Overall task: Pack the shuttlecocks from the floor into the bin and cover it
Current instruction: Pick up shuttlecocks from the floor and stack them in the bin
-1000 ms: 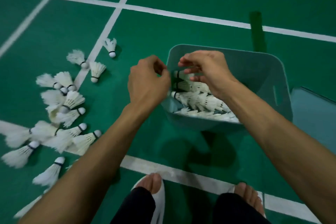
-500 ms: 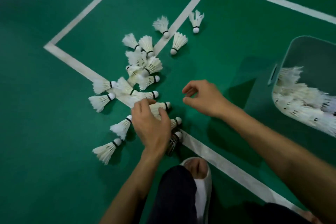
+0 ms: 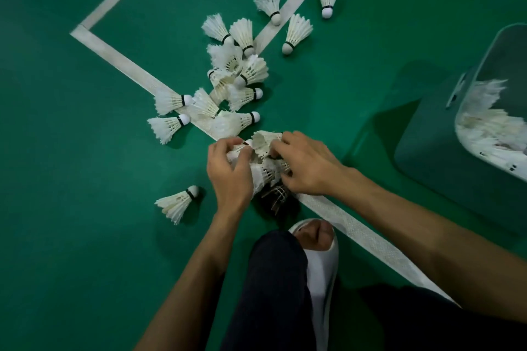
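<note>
Several white feather shuttlecocks [image 3: 231,77] lie scattered on the green court floor around a white line corner. My left hand [image 3: 229,172] and my right hand [image 3: 306,165] curl together round a bunch of shuttlecocks [image 3: 263,158] just above the floor, near my foot. One shuttlecock [image 3: 176,204] lies alone to the left of my left hand. The grey-green bin [image 3: 445,157] stands at the right edge, open, with many shuttlecocks [image 3: 496,128] inside. No lid is in view.
White court lines [image 3: 356,228] cross the floor under the pile and run toward the lower right. My foot in a white slipper [image 3: 319,239] and my dark trouser leg [image 3: 273,288] sit just below my hands.
Both hands left the bin and came down to the floor pile at the left. They closed in on each other and gathered a bunch of shuttlecocks between them.
</note>
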A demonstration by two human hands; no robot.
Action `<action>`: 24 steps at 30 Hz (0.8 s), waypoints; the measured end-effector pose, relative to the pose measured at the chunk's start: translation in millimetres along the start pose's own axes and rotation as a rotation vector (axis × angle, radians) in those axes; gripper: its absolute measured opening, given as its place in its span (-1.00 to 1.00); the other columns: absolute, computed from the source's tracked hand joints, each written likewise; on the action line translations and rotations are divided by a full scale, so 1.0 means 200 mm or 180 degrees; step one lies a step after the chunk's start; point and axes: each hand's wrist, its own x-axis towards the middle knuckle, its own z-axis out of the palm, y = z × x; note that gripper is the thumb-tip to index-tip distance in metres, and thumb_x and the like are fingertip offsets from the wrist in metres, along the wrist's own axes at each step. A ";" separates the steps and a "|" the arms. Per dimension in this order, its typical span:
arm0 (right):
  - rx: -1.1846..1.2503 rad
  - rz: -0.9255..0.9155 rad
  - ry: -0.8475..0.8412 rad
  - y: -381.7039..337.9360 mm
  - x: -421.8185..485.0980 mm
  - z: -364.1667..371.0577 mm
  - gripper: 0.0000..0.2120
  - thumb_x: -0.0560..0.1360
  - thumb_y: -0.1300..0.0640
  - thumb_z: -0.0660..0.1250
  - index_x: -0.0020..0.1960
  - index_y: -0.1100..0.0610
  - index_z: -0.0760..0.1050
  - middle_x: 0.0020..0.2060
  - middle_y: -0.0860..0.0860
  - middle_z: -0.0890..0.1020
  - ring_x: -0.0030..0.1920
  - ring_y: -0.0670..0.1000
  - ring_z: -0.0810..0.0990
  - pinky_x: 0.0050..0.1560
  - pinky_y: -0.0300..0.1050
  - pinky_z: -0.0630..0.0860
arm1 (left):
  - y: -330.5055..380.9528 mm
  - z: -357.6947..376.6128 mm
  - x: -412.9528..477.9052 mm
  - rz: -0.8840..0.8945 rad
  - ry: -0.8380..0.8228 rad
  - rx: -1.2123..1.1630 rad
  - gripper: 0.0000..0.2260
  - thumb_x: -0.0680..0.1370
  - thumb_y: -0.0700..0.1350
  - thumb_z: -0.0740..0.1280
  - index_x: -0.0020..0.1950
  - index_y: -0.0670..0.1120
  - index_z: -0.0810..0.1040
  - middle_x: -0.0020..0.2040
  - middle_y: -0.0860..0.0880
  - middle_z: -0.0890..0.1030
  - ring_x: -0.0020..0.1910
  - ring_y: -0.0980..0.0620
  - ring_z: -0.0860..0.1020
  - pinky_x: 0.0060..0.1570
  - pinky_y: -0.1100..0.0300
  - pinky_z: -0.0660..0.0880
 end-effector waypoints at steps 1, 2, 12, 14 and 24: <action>0.0019 -0.0049 -0.0031 0.01 -0.02 0.02 -0.60 0.44 0.04 0.40 0.24 0.08 0.42 0.08 0.04 0.47 0.08 0.07 0.42 -0.10 -0.04 0.40 | 0.01 0.02 -0.03 0.0079 0.0162 -0.0006 -0.84 0.50 -0.11 0.37 0.07 -0.07 0.61 0.07 0.00 0.55 0.07 0.08 0.54 0.03 0.23 0.45; 0.0024 -0.0091 -0.0018 0.01 -0.04 0.04 -0.57 0.44 0.03 0.40 0.26 0.08 0.42 0.10 0.04 0.49 0.10 0.08 0.43 -0.05 -0.02 0.44 | 0.02 0.04 -0.06 0.0077 0.0449 0.0102 -0.83 0.49 -0.14 0.36 0.07 -0.10 0.58 0.07 0.00 0.53 0.06 0.05 0.53 0.05 0.16 0.47; 0.0067 -0.0141 0.0133 -0.01 -0.01 0.07 -0.49 0.46 0.11 0.43 0.39 0.04 0.43 0.19 0.06 0.57 0.20 0.14 0.52 0.11 0.07 0.48 | 0.03 0.12 -0.21 -0.1638 0.0005 0.0330 -0.62 0.58 0.20 0.31 -0.16 -0.11 0.59 -0.14 -0.04 0.56 -0.05 -0.15 0.56 -0.06 0.04 0.44; 0.0257 0.0005 0.0124 0.02 -0.03 0.01 -0.55 0.45 0.00 0.45 0.30 0.04 0.47 0.12 0.06 0.59 0.12 0.14 0.56 0.04 0.07 0.54 | 0.07 0.16 -0.20 -0.1478 0.0129 -0.0043 -0.50 0.51 0.23 0.35 0.10 -0.22 0.63 0.01 -0.09 0.55 0.02 -0.12 0.54 0.14 -0.03 0.50; 0.0654 0.0603 0.0946 0.17 -0.36 -0.58 -0.57 0.33 -0.10 0.43 0.15 0.03 0.54 -0.13 -0.03 0.66 -0.07 0.12 0.63 -0.08 0.02 0.58 | 0.61 0.36 -0.17 -0.0138 -0.0401 -0.1274 -0.64 0.49 0.02 0.53 -0.29 -0.09 0.43 -0.46 0.11 0.42 -0.45 0.10 0.34 -0.38 0.19 0.31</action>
